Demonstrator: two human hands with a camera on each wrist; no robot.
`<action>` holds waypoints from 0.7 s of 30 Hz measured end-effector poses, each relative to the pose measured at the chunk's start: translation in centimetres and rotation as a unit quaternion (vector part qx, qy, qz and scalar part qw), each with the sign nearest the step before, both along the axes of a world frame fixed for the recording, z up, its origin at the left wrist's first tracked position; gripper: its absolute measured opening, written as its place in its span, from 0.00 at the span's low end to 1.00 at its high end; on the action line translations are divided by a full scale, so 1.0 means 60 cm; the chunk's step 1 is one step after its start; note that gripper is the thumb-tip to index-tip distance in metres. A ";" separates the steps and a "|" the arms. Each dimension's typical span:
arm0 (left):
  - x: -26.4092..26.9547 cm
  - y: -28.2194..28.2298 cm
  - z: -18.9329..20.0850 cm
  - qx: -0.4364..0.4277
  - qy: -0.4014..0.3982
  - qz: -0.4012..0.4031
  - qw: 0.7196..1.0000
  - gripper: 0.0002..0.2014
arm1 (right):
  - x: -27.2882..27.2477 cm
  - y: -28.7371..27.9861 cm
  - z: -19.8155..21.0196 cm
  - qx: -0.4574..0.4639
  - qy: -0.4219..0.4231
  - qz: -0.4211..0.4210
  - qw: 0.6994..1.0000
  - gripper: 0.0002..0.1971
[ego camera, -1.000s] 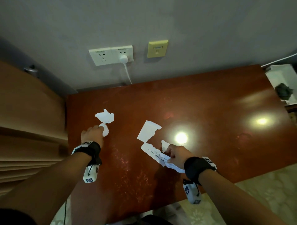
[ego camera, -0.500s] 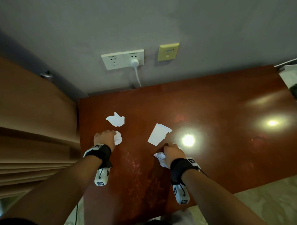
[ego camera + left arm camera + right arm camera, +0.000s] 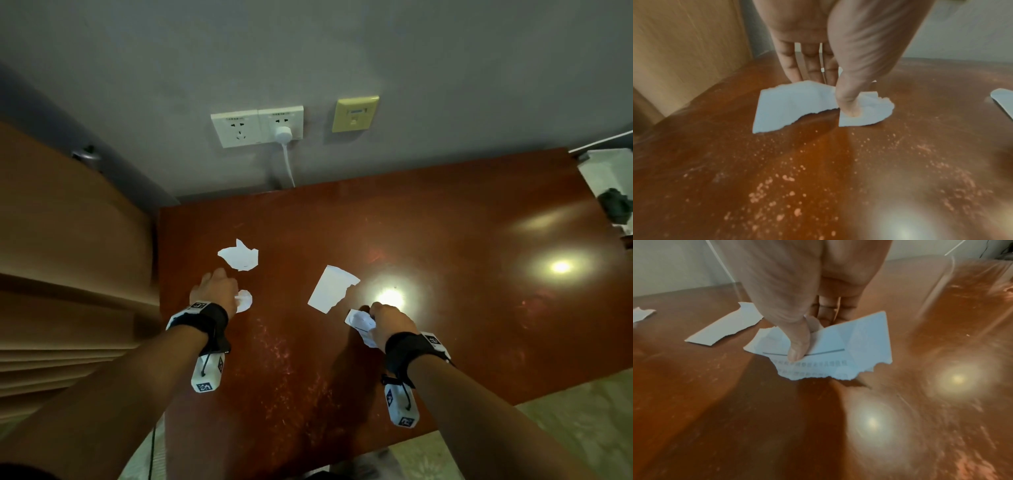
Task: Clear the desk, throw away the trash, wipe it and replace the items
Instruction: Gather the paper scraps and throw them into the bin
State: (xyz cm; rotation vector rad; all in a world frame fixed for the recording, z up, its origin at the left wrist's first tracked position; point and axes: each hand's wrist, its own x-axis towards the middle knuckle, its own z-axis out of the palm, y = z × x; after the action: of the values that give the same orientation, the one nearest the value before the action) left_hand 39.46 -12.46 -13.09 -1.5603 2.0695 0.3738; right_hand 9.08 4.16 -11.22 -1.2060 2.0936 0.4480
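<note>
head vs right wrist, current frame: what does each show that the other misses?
Head only: the left hand pinching a small scrap, and the wall sockets above the desk.
Right wrist only: printed text rows and a dark rule on the torn paper, with the thumb pinching it against the fingers.
Both: the right hand holding that paper, the flat white piece beside it, and two lamp glares on the desk.

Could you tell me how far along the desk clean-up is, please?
Done: the desk shows only paper scraps. In hand: the left hand pinches a torn scrap, the right hand a printed scrap. Left: the far scrap and middle scrap, binning, wiping the specks, replacing items.
</note>
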 end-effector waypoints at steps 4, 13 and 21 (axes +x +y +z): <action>-0.008 0.000 0.011 0.000 -0.057 -0.056 0.997 0.12 | -0.003 -0.003 0.000 -0.002 0.021 0.029 0.999 0.15; -0.042 -0.028 0.042 0.033 0.091 -0.026 0.995 0.12 | 0.003 0.005 0.006 0.007 0.016 0.022 1.000 0.10; -0.060 -0.076 0.012 0.036 0.101 0.067 0.992 0.24 | 0.005 0.008 0.009 0.009 0.016 0.022 1.000 0.11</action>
State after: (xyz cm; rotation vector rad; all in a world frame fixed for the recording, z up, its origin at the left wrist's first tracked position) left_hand 35.85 -17.03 -12.39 -1.6834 2.0778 0.6740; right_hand 9.36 4.62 -10.67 -1.2439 2.0894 0.5084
